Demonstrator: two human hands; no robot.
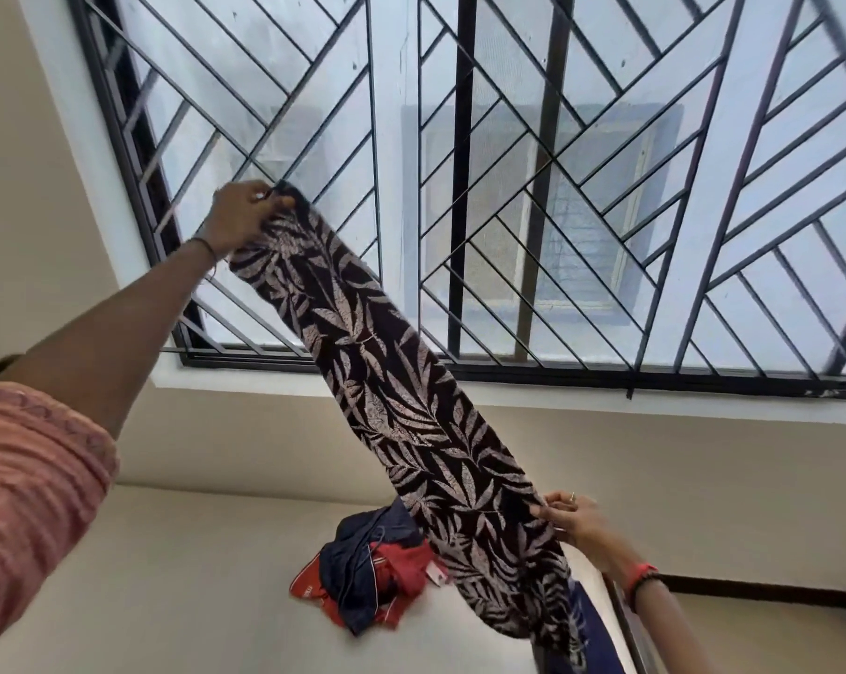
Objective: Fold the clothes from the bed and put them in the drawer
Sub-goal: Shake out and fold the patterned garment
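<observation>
While aloft, leaf-print garment (pixel 401 411) between left hand (pixel 243 214) and right hand (pixel 576 520)

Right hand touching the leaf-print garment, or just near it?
Touching. The head view shows the right hand pinching the edge of the leaf-print garment between its fingertips, with no gap.

Daylight came in through the big window (pixel 581 153), soft and even, so I had a bright room with no hard shadows on the cream wall (pixel 654 479). The panes were washed out to a pale blue-white, and the building beyond them looked hazy. The black bars (pixel 462 187) leaned and fanned outward toward the frame edges, bent by the wide lens, and those at far right were smeared. The pink sleeve (pixel 27 479) at lower left was blurred. The leaf-print cloth (pixel 411 406) was fairly sharp, backlit and dark.
</observation>
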